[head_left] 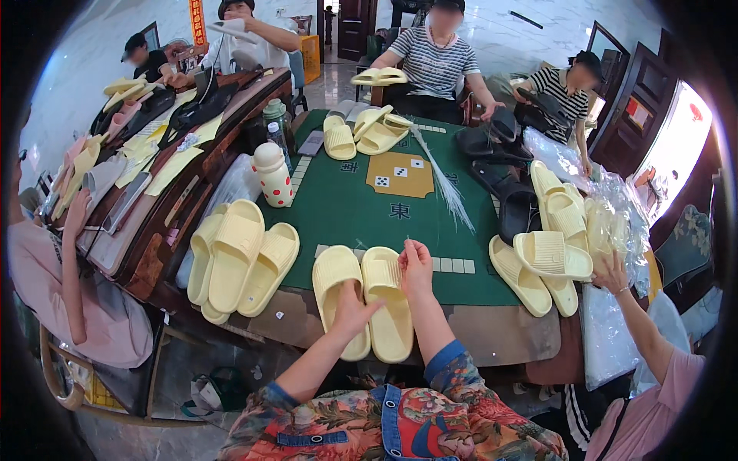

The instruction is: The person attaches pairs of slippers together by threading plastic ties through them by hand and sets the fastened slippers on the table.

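Before me at the near table edge, a pair of pale yellow slippers (393,338) lies side by side, toes pointing away. My left hand (350,313) reaches into the left slipper, its fingers partly hidden under the strap and the thumb over the inner edges. Beside the right slipper's strap, my right hand (416,269) is closed in a pinch; what it holds is too small to make out. More yellow slippers (237,250) are stacked to the left. Beyond my hands, a bundle of thin white strands (446,184) lies on the green mat (330,207).
A white bottle with red dots (273,177) stands at the mat's left. Yellow slippers (550,253) and black slippers (513,203) lie at right, near clear plastic bags (607,338). Several people sit around; one person's hand (611,274) reaches in from the right.
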A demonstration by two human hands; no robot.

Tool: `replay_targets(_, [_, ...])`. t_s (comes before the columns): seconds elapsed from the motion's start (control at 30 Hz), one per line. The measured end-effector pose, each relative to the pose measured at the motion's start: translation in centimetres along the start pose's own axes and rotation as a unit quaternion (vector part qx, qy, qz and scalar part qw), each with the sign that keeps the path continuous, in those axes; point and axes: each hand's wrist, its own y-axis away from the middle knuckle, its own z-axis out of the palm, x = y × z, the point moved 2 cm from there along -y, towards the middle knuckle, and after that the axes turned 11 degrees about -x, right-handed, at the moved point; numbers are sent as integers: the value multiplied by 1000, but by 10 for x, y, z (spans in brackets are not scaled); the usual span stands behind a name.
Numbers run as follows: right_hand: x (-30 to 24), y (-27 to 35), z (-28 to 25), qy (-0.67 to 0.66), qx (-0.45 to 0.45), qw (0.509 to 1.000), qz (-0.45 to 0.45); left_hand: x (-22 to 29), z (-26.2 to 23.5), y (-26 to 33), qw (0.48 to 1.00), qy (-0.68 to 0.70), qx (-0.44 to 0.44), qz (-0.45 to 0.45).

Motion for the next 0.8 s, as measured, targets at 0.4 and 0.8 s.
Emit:
replay_targets(0.4, [-238, 109, -116, 98, 234, 885, -390, -19, 8, -8, 978, -116, 168, 49])
replay_targets(0.8, [-153, 99, -92, 206, 150, 965, -56, -13, -6, -29, 968, -191, 147, 67])
